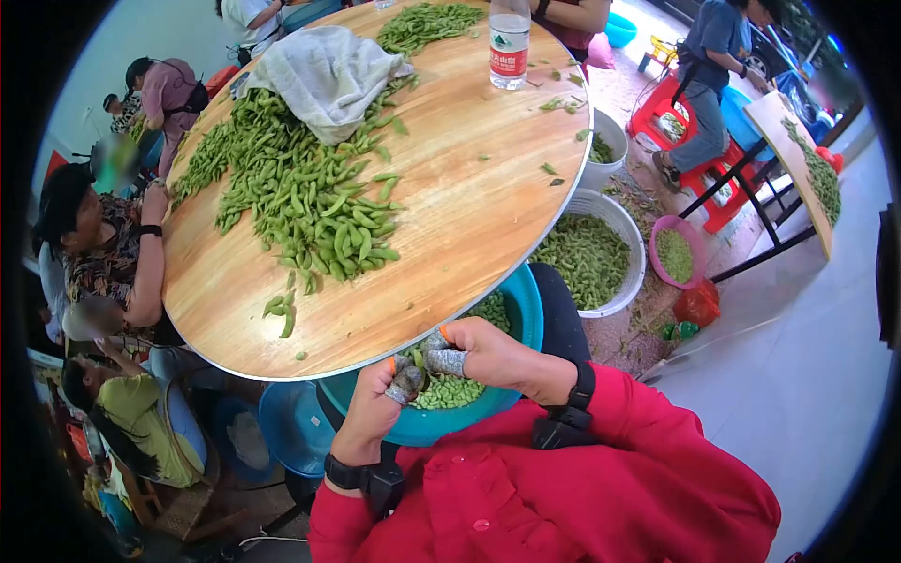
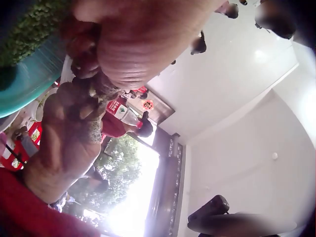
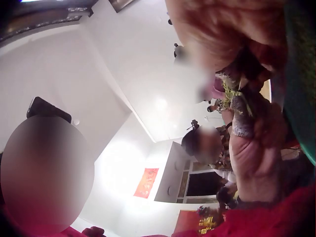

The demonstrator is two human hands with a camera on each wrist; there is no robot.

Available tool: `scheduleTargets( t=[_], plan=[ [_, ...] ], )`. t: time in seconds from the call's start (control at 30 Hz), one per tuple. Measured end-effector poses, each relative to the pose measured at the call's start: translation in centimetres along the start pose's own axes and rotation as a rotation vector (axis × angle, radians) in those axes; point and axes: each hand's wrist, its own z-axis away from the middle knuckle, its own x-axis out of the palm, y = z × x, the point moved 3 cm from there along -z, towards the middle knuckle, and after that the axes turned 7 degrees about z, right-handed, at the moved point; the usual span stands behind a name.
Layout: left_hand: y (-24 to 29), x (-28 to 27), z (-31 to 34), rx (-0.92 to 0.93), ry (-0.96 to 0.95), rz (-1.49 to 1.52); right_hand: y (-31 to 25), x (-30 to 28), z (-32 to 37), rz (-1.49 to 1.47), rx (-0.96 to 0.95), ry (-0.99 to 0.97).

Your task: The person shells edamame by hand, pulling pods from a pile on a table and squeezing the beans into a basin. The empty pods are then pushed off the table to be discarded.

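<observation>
Both hands meet over a teal basin (image 1: 526,314) at the near edge of the round table, with shelled green beans (image 1: 450,392) lying in it. The left hand (image 1: 374,405) and right hand (image 1: 497,357) pinch a green edamame pod (image 1: 419,357) between their thumbs and fingers. Grey wrappings (image 1: 447,361) cover the thumbs, and orange shows on some fingertips. In the right wrist view, shredded green pod (image 3: 230,97) sticks out between the wrapped digits. Most of the pod is hidden by the fingers.
The wooden table (image 1: 450,206) bears a heap of edamame pods (image 1: 310,202), a grey towel (image 1: 324,80) and a water bottle (image 1: 509,47). A white bucket of pods (image 1: 641,253) and a pink basin (image 1: 699,272) stand to the right, a blue basin (image 1: 296,441) to the left. Other people sit around.
</observation>
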Motion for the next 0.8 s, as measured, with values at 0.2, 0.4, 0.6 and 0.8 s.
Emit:
scheduleTargets(
  t=[0.2, 0.4, 0.6, 0.8],
  plan=[
    [-2.7, -1.5, -1.1, 0.052, 0.058, -0.049, 0.7, 0.0, -0.7, 0.205, 0.009, 0.111],
    [-0.2, 0.6, -0.1, 0.37, 0.286, -1.107, -0.3, 0.0, -0.7, 0.329, -0.035, 0.164],
    [-1.2, 0.3, -0.2, 0.529, 0.281, -0.708, 1.6, -0.2, -0.7, 0.021, 0.014, 0.029],
    [-1.6, 0.0, 0.1, 0.385, 0.234, -0.288, 1.7, 0.1, -0.8, -0.081, -0.073, -0.059]
  ],
)
